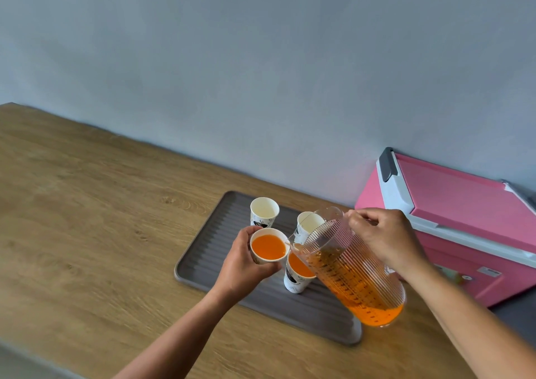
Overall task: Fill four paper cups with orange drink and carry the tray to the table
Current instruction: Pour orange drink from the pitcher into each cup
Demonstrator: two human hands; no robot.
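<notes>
My left hand (pixel 242 265) grips a white paper cup (pixel 268 246) holding orange drink, lifted above the grey ribbed tray (pixel 208 248). My right hand (pixel 385 239) holds the handle of a clear ribbed pitcher (pixel 353 274) of orange drink, tilted with its spout at the held cup's rim. A second cup with orange drink (pixel 297 277) stands on the tray, partly hidden behind the pitcher. Two cups without drink stand at the tray's far side: one on the left (pixel 264 212), one (pixel 309 223) seen partly through the pitcher's lip.
The tray lies on a wooden counter (pixel 95 210) against a grey wall (pixel 261 74). A pink cooler box (pixel 458 222) with a white-rimmed lid stands at the right, close behind my right hand. The counter's front edge runs along the lower left.
</notes>
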